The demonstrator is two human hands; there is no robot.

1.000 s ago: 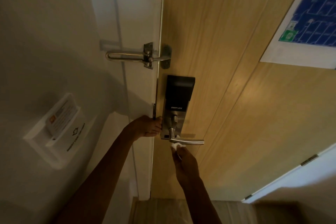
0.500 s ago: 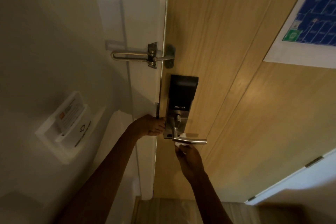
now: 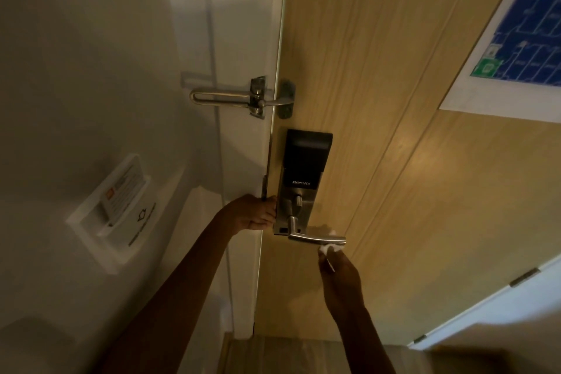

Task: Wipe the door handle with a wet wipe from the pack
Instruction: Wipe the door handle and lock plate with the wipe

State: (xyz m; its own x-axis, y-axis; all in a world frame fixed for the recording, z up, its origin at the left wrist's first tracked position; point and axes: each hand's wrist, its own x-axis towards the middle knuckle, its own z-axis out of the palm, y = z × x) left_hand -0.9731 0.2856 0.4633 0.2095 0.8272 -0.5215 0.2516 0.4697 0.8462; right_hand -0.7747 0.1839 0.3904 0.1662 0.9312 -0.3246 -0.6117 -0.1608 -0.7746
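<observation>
A silver lever door handle [image 3: 315, 238] juts right from a metal smart lock plate [image 3: 300, 188] on the wooden door [image 3: 394, 130]. My right hand [image 3: 341, 275] is under the lever's free end, pinching a white wet wipe [image 3: 329, 247] against it. A bit of wipe also shows above the lever. My left hand [image 3: 253, 212] grips the door's edge beside the lock plate. The wipe pack is not in view.
A metal swing-bar door guard [image 3: 243, 99] bridges frame and door above the lock. A white card holder [image 3: 112, 212] with a card is on the left wall. A blue floor plan sheet [image 3: 516, 45] hangs at the door's upper right. Wooden floor shows below.
My right hand with the wipe has slid right along the lever, from near its base to its free end. The left hand has stayed on the door's edge.
</observation>
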